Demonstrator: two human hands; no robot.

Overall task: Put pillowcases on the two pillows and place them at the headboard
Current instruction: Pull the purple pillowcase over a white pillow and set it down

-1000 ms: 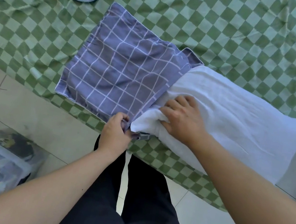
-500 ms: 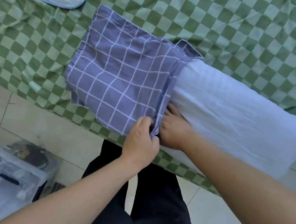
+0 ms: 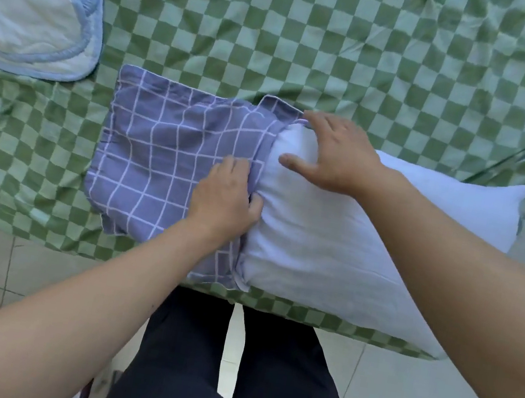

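Left hand [image 3: 225,198] gripping pillowcase [image 3: 163,162] edge

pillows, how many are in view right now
1: a white pillow lying on the checked bed sheet, its left end inside the purple pillowcase. A second may be out of view.

A pillow [image 3: 349,247] lies on the bed [image 3: 348,40] near its front edge, its left end inside a pillowcase [image 3: 164,156] that spreads out to the left. Behind and left of the pillowcase a quilt [image 3: 33,7] lies on the bed. The left hand [image 3: 223,196] rests at the pillowcase opening, the right hand [image 3: 336,155] on the pillow behind it.
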